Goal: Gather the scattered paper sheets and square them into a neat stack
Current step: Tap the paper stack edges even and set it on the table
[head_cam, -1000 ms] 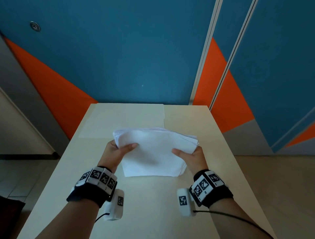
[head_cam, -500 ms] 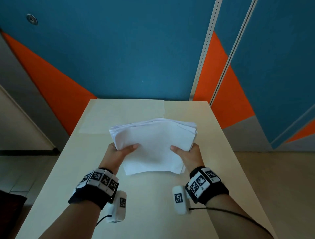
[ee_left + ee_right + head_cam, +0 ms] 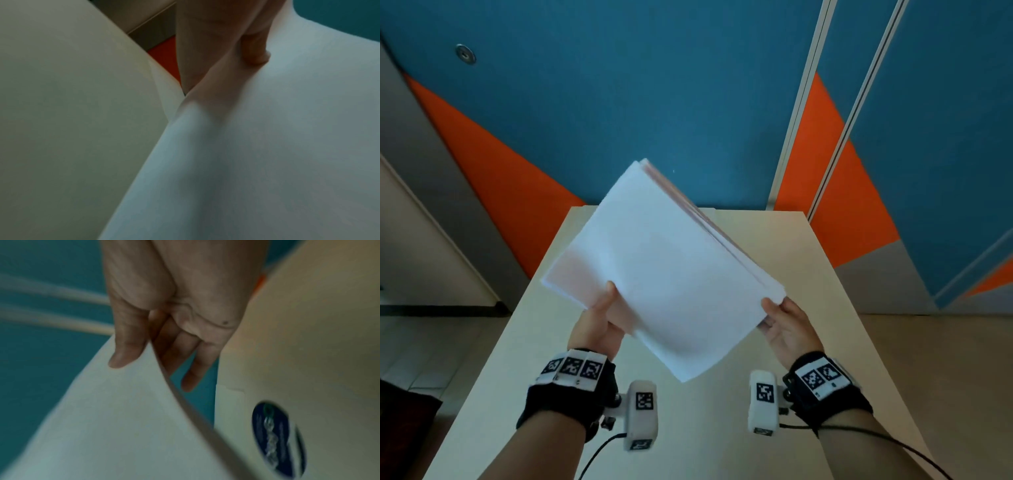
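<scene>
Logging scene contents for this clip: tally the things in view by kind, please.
Paper stack, held off the table by both hands; sheets uncountable: 1
Table: 1
Hands, left hand and right hand: 2
Wrist cameras: 2
Total: 6

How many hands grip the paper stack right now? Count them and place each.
2. The left hand pinches the paper stack at its lower left edge; the right hand pinches its right corner. The stack is lifted and tilted above the table.
</scene>
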`<state>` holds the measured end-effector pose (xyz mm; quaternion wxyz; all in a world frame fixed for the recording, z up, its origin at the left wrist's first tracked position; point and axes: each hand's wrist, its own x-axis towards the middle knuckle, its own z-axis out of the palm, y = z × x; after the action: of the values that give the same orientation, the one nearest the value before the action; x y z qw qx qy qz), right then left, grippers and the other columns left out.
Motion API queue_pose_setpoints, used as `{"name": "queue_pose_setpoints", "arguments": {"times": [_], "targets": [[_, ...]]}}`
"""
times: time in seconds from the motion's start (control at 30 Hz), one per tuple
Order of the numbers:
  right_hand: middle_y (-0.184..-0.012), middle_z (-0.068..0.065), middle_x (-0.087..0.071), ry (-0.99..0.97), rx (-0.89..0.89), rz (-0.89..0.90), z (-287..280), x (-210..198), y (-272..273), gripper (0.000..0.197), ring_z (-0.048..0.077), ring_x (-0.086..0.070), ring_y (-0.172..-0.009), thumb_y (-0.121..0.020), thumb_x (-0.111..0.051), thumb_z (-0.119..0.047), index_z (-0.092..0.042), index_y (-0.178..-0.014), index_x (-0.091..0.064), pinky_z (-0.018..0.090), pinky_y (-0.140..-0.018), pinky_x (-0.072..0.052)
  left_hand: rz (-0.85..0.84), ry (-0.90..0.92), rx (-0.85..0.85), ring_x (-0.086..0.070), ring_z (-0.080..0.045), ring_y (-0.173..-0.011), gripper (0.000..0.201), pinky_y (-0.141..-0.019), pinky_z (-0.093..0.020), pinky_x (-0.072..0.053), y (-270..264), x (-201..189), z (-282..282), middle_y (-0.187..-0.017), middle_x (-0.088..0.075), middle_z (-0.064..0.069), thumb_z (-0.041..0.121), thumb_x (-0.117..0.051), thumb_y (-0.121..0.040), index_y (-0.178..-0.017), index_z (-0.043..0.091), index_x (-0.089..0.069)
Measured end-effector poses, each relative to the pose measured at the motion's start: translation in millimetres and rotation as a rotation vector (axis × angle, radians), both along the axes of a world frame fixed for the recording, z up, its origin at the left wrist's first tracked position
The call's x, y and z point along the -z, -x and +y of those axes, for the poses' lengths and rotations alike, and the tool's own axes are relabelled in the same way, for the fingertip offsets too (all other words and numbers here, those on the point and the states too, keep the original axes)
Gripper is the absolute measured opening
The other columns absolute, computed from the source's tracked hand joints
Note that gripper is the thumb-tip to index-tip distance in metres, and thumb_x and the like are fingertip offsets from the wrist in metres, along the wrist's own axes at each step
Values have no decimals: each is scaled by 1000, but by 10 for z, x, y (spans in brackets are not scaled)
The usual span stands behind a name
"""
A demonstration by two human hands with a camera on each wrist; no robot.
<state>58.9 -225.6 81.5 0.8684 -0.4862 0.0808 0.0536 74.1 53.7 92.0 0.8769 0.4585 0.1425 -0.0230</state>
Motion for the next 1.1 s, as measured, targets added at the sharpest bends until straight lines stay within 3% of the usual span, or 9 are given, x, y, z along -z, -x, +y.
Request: {"name": "queue_pose_setpoints", "arguments": {"times": [0.1,0.2,0.33,0.43,0.5,0.67,0.77,0.93,1.1], "targets": [[-100,3,-75,-11,-59,-23,168,-137,23,46,21,-70,-95,-64,-75,-15,-14,-108,-63,32,-74,-58,27,28,114,-60,-22,-117,46,-100,-44,-47,45,51,-114,-130,-62,-8,40,-42,-91,-126,13,-56],[-85,-2,-76,279,13,-63,229,-323,3,15,17,-70,-94,-76,-69,-9,-14,-90,-69,27,-70,-59,25,26,169,-61,-24,-117,64,-90,-36,-55,88,91,18,-131,-61,-12,33,-66,-76,-131,4,-51],[-82,-9,-74,444,72,-133,18,-537,-79,14,1,-71,-74,-70,-76,-13,-22,-78,-70,27,-77,-55,-63,-87,193,-69,-22,-100,71,-78,-34,-58,130,53,551,-118,-68,-13,16,-81,-57,-124,8,-56],[-92,-1,-74,570,-15,-63,-56,-564,-101,43,14,-71,-90,-51,-86,-38,-18,-87,-72,35,-89,-54,-107,-368,442,-72,-15,-90,91,-72,-27,-58,151,-154,655,-99,-75,-2,38,-93,-27,-112,18,-64],[-91,0,-73,637,-100,-22,23,-556,-74,23,17,-70,-90,-64,-80,-21,-18,-85,-70,44,-98,-49,-85,-451,429,-73,-16,-87,88,-68,-25,-57,135,-197,570,-93,-77,-1,41,-92,-20,-100,15,-68],[-86,-7,-71,673,2,-69,227,-487,-20,22,-3,-69,-76,-81,-68,-6,-3,-102,-69,30,-93,-52,-166,-472,4,-65,-26,-91,31,-78,-34,-52,124,-177,283,-89,-72,-4,15,-79,-63,-90,18,-67],[-100,3,-70,696,77,-132,333,-498,7,18,18,-66,-104,-84,-65,-7,-7,-103,-66,35,-98,-49,-246,-490,-53,-67,-9,-83,29,-70,-23,-55,120,-210,151,-82,-73,11,-1,-64,-81,-92,26,-63],[-86,-9,-70,619,82,-102,254,-351,-29,21,-3,-69,-75,-79,-69,-4,-25,-82,-68,20,-78,-55,-276,-490,57,-69,-7,-88,36,-72,-23,-57,76,-145,194,-96,-72,4,12,-75,-67,-100,23,-66],[-92,5,-68,644,61,66,148,-50,1,33,14,-69,-84,-70,-73,8,-9,-97,-64,23,-76,-55,-124,-555,115,-68,-28,-94,61,-73,-29,-54,110,150,250,-96,-74,-9,30,-77,-44,-100,7,-69]]}}
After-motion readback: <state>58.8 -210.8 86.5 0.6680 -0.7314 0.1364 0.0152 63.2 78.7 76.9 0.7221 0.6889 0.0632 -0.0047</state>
